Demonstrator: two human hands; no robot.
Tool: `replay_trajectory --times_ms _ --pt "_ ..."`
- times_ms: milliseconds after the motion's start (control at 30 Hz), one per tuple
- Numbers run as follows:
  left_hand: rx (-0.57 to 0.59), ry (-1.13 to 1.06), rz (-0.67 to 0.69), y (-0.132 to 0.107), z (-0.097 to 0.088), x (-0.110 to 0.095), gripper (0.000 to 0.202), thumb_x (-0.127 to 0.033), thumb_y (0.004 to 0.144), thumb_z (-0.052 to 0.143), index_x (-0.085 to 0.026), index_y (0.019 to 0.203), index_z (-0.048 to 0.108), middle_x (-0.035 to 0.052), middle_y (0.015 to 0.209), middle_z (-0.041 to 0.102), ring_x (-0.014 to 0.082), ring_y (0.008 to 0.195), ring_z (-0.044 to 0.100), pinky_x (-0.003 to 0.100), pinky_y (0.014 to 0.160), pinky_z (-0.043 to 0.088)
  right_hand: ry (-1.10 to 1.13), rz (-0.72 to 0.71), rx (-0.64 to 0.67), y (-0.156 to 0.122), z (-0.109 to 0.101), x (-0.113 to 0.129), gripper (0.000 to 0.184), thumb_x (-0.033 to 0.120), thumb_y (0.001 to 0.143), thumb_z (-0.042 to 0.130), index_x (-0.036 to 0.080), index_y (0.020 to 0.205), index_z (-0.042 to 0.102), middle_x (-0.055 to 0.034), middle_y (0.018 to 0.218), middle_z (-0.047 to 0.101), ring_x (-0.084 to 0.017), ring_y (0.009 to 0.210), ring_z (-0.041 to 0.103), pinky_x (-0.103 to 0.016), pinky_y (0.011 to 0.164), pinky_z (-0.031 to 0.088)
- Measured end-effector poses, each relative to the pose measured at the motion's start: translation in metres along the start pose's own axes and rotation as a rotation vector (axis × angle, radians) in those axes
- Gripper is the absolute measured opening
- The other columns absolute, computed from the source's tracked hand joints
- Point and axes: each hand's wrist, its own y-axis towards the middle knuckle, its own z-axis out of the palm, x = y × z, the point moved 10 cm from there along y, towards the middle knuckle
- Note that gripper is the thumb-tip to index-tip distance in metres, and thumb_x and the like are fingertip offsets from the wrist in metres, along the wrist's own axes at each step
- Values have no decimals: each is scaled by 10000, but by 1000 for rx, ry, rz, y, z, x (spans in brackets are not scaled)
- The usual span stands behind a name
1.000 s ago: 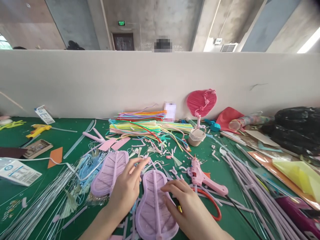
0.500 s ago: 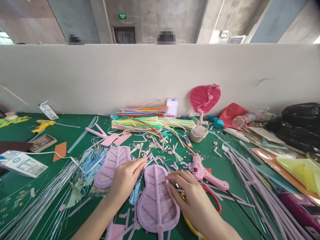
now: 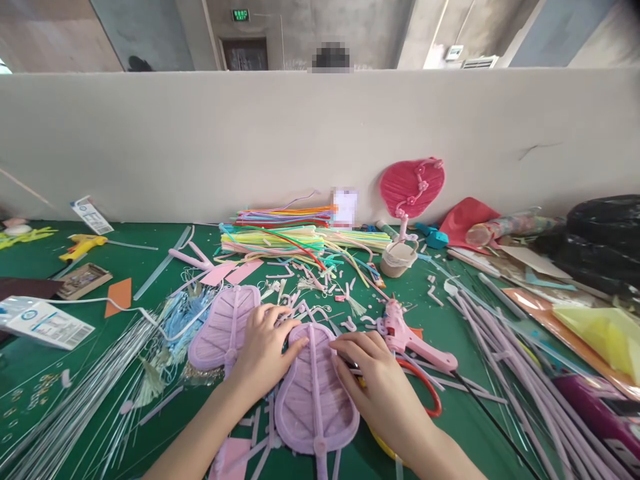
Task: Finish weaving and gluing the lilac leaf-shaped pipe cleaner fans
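A lilac, gourd-shaped fan [image 3: 303,417] made of fuzzy pipe cleaners lies in front of me, with a central rib and slanting side ribs. My left hand [image 3: 265,343] is at its upper left edge, thumb on the rim and the other fingers curled beside it. My right hand [image 3: 375,377] holds the right rim between bent fingers and thumb; part of that rim is hidden. A second lilac fan [image 3: 220,330] lies to the left, partly behind my left hand. Beneath my right hand show the red and yellow handles of scissors [image 3: 430,390].
A pink glue gun [image 3: 417,343] lies right of my right hand, its cord running forward. Bundled pipe cleaners [image 3: 273,240], a small bucket [image 3: 397,259] and a red fan [image 3: 413,183] stand along the partition. Wires [image 3: 95,393] lie left, lilac stems [image 3: 515,353] right.
My left hand has drawn back from the small pieces beyond the fan, and its thumb has come onto the fan's upper left rim. My right hand stays at the right rim.
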Motion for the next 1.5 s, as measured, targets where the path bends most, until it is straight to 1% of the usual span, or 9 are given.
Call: replay_trajectory --times_ms 167,333,467,533,733,967,1167,1333,1500 --pt "-28 7 -23 2 -1 1 140 -205 887 554 -219 864 691 58 1072 680 297 1106 474 525 953 356 10 48 -11 7 -3 -4 256 193 927 477 172 1115 648 -98 1074 670 -265 985 537 -427 851 487" --pt "-58 -81 -50 0 -7 1 123 -200 898 513 -214 872 633 65 1079 682 314 1187 435 545 1001 294 99 152 -9 30 -11 -14 282 277 918 485 157 1087 676 -91 1013 705 -254 937 584 -382 825 461" --pt "-47 -247 -90 0 -16 0 130 -260 915 479 -222 924 603 64 1076 669 293 1207 431 518 1020 314 378 264 154 53 7 -23 401 477 907 459 160 865 701 -21 708 666 -164 627 563 -270 552 383" --pt "-25 -315 -119 -1 -18 1 156 -295 918 468 -221 942 603 71 1056 658 287 1187 455 507 1010 340 498 278 263 59 21 -21 449 536 869 488 151 741 681 2 603 610 -134 545 512 -253 496 319" --pt "20 -418 -158 0 -18 0 206 -344 918 466 -210 931 623 77 984 638 262 1033 547 457 931 420 664 307 335 61 35 -18 300 429 763 636 138 733 701 -30 699 678 -150 637 566 -262 607 404" --pt "22 -464 -163 0 -20 0 185 -357 903 524 -226 918 653 48 953 636 228 987 587 371 889 463 633 278 329 60 32 -16 282 399 761 614 134 725 704 -10 641 627 -125 585 504 -252 564 367" --pt "65 -510 -171 1 -17 -1 206 -376 915 508 -227 925 649 31 951 638 210 980 588 345 889 458 680 301 326 56 29 -18 309 439 748 654 137 748 718 -19 688 663 -135 627 549 -242 598 401" --pt "53 -536 -180 1 -20 -3 211 -391 903 524 -231 921 660 25 943 650 212 965 593 337 879 457 587 308 342 54 23 -19 366 476 786 613 131 715 714 11 571 583 -105 529 450 -232 499 307" --pt "73 -609 -187 0 -18 -5 195 -374 901 532 -224 915 657 34 945 657 215 956 591 332 873 443 641 290 291 54 23 -15 284 405 769 629 136 717 703 -4 629 626 -122 573 508 -240 548 366"
